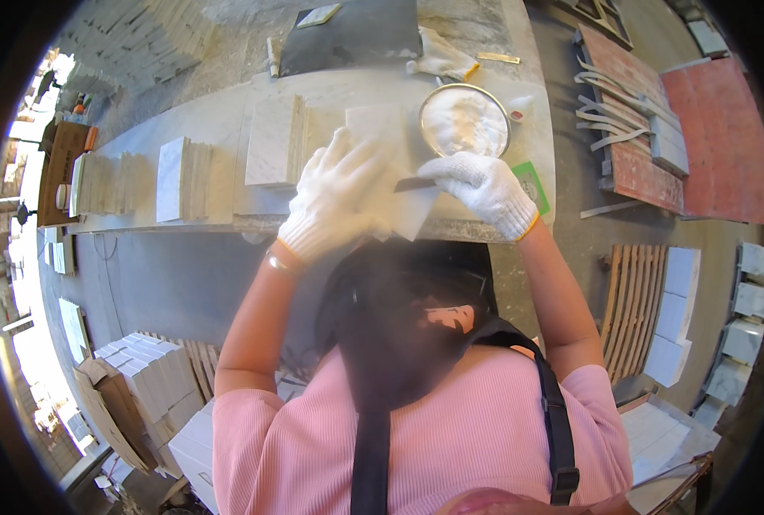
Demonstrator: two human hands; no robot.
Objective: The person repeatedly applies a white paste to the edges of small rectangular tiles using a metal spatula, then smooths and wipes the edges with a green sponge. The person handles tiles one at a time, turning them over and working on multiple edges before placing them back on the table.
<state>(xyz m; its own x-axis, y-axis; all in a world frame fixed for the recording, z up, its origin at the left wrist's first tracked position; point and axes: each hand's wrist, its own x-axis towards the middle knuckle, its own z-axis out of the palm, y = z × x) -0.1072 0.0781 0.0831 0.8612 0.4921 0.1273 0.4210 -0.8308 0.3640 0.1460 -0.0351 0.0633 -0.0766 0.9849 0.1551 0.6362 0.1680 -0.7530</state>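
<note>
Head view, looking down over the person's pink top and dark strap onto a pale stone workbench [184, 129]. Beyond the right hand [485, 190], just past its knuckles, stands a round metal bowl [465, 120] filled with white paste; a green-edged card [532, 184] lies just beside that hand on its outer side. Further beyond the bowl rest a spare white glove [440, 58] and a dark sheet [347, 39]. To the outer side of the left hand [335, 202] stand rows of marble tiles on edge [184, 180], with one larger marble slab [272, 142] nearest to that hand. On the floor, well apart to the right, lie stacked white tiles [678, 313] and a red board [725, 146]. Nothing stands between the camera and the hands.

A white square tile [390, 163] lies between the two hands, tilted, its near corner hanging over the bench edge. The left hand, in a white knit glove, lies spread across the tile's left half, fingers fairly wide and flat against it, supporting it. The right hand, also gloved, is curled narrowly around the handle of a dark flat blade [416, 184], whose tip rests on the tile face just beside the left hand's fingers.
</note>
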